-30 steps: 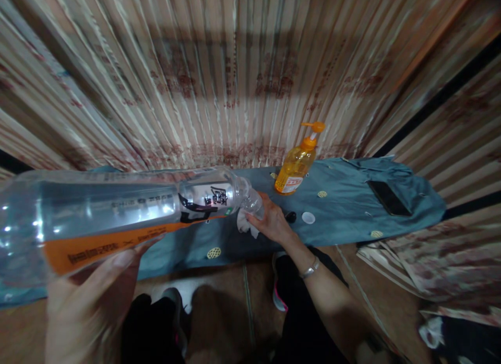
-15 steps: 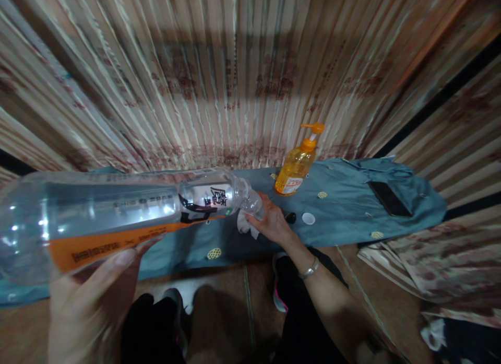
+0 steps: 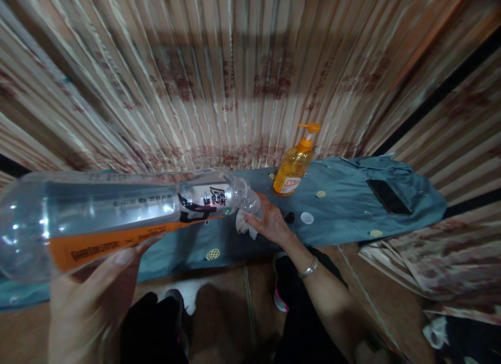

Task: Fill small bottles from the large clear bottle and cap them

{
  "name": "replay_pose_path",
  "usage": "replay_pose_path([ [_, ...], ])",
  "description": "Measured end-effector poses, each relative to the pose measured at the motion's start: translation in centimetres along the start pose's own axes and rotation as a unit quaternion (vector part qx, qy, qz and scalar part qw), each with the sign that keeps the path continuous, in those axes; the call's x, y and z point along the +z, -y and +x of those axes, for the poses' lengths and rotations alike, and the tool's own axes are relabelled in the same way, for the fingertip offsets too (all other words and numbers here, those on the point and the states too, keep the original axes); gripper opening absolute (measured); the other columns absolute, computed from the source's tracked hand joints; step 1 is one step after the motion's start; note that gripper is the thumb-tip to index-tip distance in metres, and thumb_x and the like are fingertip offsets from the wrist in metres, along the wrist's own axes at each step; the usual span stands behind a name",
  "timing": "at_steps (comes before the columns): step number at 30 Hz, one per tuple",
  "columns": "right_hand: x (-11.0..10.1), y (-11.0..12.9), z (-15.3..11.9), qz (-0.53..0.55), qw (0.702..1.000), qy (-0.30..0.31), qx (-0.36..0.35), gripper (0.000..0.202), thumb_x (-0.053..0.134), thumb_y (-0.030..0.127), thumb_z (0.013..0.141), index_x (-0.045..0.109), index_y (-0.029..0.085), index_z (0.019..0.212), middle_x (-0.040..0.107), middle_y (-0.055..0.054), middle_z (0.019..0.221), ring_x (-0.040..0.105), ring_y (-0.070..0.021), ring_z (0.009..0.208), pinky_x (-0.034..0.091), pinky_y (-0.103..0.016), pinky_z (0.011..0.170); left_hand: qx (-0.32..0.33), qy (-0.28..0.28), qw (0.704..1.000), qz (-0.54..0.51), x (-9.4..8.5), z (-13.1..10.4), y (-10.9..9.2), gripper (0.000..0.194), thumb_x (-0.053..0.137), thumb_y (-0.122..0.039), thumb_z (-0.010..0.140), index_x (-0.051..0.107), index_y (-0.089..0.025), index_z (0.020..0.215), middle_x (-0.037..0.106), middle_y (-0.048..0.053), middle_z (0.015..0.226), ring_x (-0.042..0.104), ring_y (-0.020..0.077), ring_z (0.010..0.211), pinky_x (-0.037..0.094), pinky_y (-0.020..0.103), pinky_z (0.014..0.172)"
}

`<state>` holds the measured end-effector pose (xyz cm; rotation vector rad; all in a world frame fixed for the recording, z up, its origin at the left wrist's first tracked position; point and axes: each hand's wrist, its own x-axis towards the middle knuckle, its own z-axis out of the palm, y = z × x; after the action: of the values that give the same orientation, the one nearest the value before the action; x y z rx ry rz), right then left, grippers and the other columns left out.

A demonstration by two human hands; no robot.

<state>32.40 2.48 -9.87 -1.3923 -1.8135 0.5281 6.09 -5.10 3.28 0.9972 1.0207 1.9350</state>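
Observation:
A large clear plastic bottle [image 3: 117, 202] with a silver and orange label lies sideways in the air, its neck pointing right. My left hand [image 3: 96, 296] is wrapped around its underside near the base. At its mouth, a small clear container [image 3: 251, 203] meets the neck, tilted down to the right. My right hand [image 3: 270, 220] grips this container; its exact shape is partly hidden by the fingers. Just below it, crumpled white tissue [image 3: 245, 225] lies on the blue-green cloth [image 3: 340, 197]. Whether liquid is passing between the two cannot be made out.
An orange pump bottle [image 3: 293, 168] stands behind my right hand. A small black object [image 3: 289, 218] and a white round disc [image 3: 307, 218] lie right of that hand. Farther right rests a black phone [image 3: 388, 197]. Pleated patterned curtains [image 3: 250, 82] hang close behind the cloth-covered surface.
The view has shifted very slightly, so the pump bottle and the curtain sit a little more to the left. Both hands keep the same hold.

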Motion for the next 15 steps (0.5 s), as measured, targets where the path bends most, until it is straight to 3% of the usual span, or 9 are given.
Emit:
replay_pose_path([
  [3,0.07,-0.03,0.0,0.004,1.0,-0.003,-0.008,0.057,0.067,0.035,0.083,0.052,0.021,0.136,0.07,-0.011,0.124,0.07,-0.0294,0.113,0.057,-0.045,0.097,0.01,0.006,1.0,0.02,0.08,0.14,-0.11,0.032,0.09,-0.02,0.055,0.076,-0.029,0.082,0.076,0.0,0.077,0.075,0.0244,0.083,0.071,0.044,0.073],
  [7,0.15,-0.14,0.01,0.002,1.0,-0.004,-0.015,0.057,0.067,0.035,0.082,0.052,0.019,0.135,0.07,-0.013,0.124,0.069,-0.0302,0.114,0.056,-0.046,0.098,0.016,0.012,0.999,0.025,0.12,0.3,-0.23,0.039,0.089,-0.02,0.057,0.077,-0.03,0.092,0.08,0.002,0.089,0.076,0.0273,0.09,0.07,0.046,0.076],
  [15,-0.02,0.01,-0.06,0.007,1.0,0.006,-0.002,0.057,0.068,0.036,0.083,0.051,0.025,0.136,0.069,-0.01,0.126,0.068,-0.0301,0.116,0.055,-0.046,0.1,0.014,0.018,1.0,0.001,-0.05,0.22,-0.12,0.038,0.088,-0.014,0.059,0.076,-0.028,0.092,0.077,0.0,0.082,0.075,0.0253,0.088,0.07,0.049,0.078],
])
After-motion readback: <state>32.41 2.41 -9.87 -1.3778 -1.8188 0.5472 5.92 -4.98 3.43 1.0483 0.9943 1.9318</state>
